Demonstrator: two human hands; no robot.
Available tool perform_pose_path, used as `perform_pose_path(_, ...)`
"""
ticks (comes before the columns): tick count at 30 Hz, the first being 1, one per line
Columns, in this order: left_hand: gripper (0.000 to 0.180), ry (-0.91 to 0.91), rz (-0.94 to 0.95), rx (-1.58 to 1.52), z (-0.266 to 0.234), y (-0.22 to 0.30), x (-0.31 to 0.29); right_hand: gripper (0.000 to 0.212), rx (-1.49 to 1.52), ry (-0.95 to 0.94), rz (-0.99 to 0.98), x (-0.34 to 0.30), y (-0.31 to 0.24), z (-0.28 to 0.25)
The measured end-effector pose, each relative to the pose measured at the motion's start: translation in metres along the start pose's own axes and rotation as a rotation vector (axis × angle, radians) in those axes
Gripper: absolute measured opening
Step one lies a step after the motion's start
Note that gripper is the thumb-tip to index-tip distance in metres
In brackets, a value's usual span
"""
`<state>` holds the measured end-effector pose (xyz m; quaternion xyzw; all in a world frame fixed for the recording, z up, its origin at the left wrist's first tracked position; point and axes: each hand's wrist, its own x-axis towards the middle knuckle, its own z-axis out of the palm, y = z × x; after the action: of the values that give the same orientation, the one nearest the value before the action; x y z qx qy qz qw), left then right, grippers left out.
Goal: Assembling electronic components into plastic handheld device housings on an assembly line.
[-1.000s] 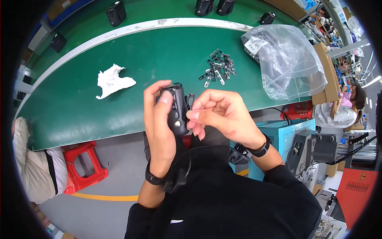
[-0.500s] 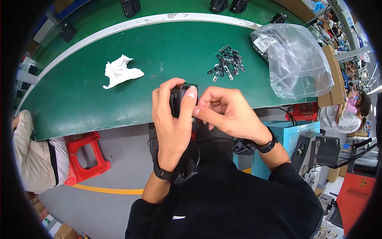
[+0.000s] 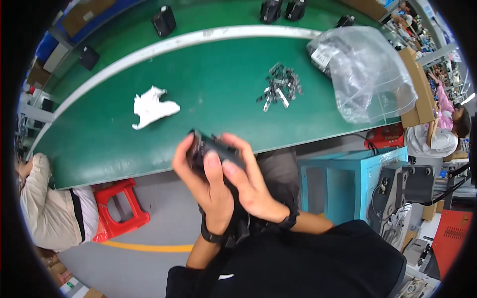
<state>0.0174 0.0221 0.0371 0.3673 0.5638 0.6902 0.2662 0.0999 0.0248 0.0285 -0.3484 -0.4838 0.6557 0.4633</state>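
Observation:
A black boxy device [image 3: 225, 150] with a glossy face is held up at the table's near edge, tilted, between both my hands. My left hand [image 3: 211, 193] grips its left side, thumb across the near face. On its right side, my right hand [image 3: 254, 191] closes round it, fingers over the top and thumb on the near face. Blur and fingers hide the device's details. Beyond the hands, small black and silver flat strip-like pieces [image 3: 281, 83] lie in a loose pile. A crumpled white cloth or paper [image 3: 153, 108] rests to the left on the green table [image 3: 213, 89].
A clear plastic bag [image 3: 370, 79] with dark contents lies at the right, beside a cardboard box [image 3: 418, 92]. Past a white rail [image 3: 198, 36] stand several black devices [image 3: 164, 21]. A person [image 3: 54, 203] sits left near a red stool [image 3: 121, 208]; a teal cabinet [image 3: 357, 184] stands right.
My right hand has shifted from pinching at the device's lower right to gripping its right side. The device has tilted and come lower and slightly left; the view has turned a little.

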Motion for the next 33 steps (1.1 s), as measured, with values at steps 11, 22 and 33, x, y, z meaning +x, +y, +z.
perform_pose_path(11, 0.040, 0.066, 0.030, 0.003, -0.021, 0.004, -0.045, 0.047, 0.041, -0.012, 0.032, -0.020, 0.018, -0.002)
perform_pose_path(22, 0.074, -0.044, -0.233, -0.056, -0.041, -0.034, -0.053, 0.044, 0.717, -0.150, 0.704, -0.010, 0.104, -0.042)
perform_pose_path(33, 0.054, 0.213, -0.056, 0.184, 0.003, -0.066, -0.056, 0.047, 0.508, -0.096, 0.942, 0.008, 0.135, -0.067)
